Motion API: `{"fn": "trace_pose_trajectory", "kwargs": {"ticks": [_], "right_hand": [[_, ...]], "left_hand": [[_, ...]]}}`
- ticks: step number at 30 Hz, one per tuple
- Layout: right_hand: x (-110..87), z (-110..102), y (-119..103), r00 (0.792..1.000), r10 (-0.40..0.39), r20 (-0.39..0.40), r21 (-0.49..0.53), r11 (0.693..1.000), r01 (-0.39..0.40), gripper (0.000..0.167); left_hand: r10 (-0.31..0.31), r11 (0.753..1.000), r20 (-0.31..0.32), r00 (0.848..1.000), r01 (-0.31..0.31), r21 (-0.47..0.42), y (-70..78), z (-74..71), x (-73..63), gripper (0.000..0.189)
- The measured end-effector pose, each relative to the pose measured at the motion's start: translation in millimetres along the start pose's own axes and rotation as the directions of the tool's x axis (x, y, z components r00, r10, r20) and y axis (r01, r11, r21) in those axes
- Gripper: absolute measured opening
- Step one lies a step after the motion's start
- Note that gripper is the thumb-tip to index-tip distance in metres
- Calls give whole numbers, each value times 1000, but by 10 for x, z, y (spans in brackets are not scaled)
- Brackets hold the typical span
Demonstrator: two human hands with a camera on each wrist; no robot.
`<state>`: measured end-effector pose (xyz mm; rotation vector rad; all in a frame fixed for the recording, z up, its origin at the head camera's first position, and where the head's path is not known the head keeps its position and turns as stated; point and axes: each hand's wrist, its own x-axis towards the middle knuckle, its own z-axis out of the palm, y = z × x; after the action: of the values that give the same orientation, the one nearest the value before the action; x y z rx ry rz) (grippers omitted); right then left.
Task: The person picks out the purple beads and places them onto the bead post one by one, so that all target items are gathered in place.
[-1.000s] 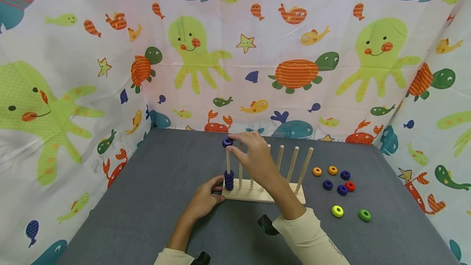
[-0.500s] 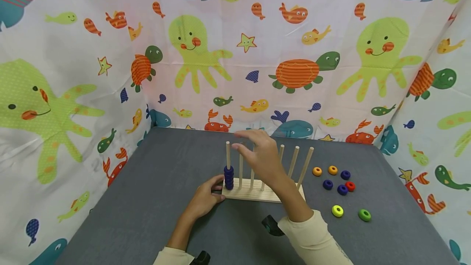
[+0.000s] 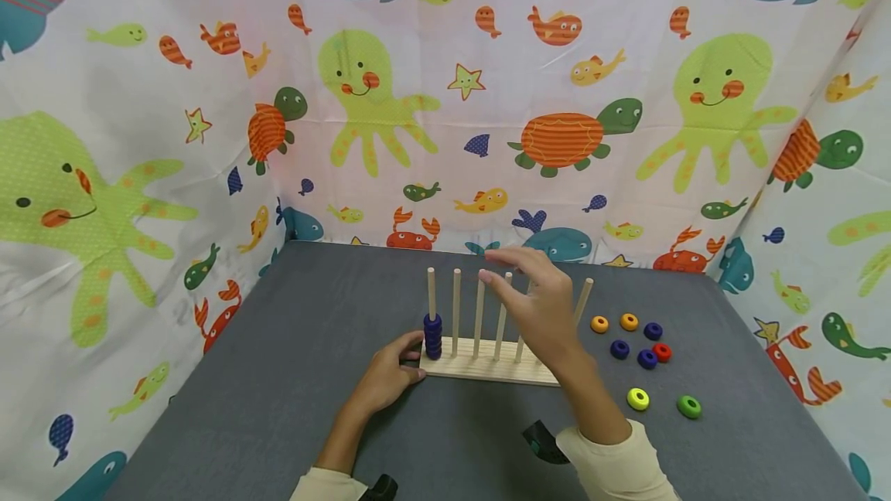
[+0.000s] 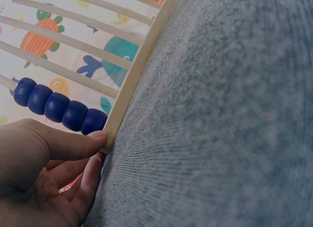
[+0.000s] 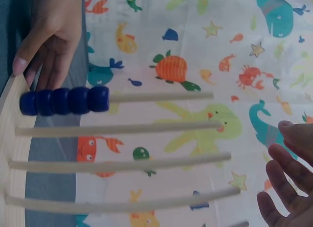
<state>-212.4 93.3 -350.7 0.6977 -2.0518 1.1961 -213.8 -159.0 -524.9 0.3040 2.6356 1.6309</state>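
Grey tabletop [image 3: 230, 439] and white sea-creature curtain [image 3: 418, 60] are framing a pale wooden rack [image 3: 459, 366] with round upright pegs [image 3: 456, 308], which is standing near the tabletop's middle, with five glossy dark-blue round beads [image 3: 433, 337] sitting low on its 9 o'clock peg. At that end the left hand [image 3: 390, 373] is pinching the base, steadying it well against tipping, I judge, while the right hand [image 3: 539, 300] is hovering at 1 o'clock, thumb and fingers parted, holding nothing. Loose ring-shaped beads in orange, blue, red, yellow and green [image 3: 647, 362] are lying towards 3 and 4 o'clock; pinching one by its rim would be leaving its hole free for aligning.
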Motion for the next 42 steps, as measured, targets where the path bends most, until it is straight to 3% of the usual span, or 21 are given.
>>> {"fn": "trace_pose_trajectory", "kwargs": {"ticks": [11, 21, 31, 36, 42], "right_hand": [[-211, -339, 133, 992, 93, -86, -8, 996, -94, 25], [-454, -610, 381, 969, 193, -151, -20, 980, -198, 26], [-642, -813, 612, 961, 192, -197, -61, 976, -207, 25], [-750, -905, 687, 947, 253, -196, -113, 954, -278, 22], [-880, -968, 825, 915, 350, -199, -141, 914, -380, 21]], "left_hand": [[-2, 1000, 4, 1000, 2, 11, 26, -8, -4, 65], [-4, 1000, -5, 1000, 4, -12, 40, -1, -13, 65], [2, 1000, 2, 1000, -2, -2, 24, 14, -3, 65], [6, 1000, 8, 1000, -6, 4, 15, 18, -3, 65], [-12, 1000, 4, 1000, 13, -9, 9, 12, 0, 65]]}}
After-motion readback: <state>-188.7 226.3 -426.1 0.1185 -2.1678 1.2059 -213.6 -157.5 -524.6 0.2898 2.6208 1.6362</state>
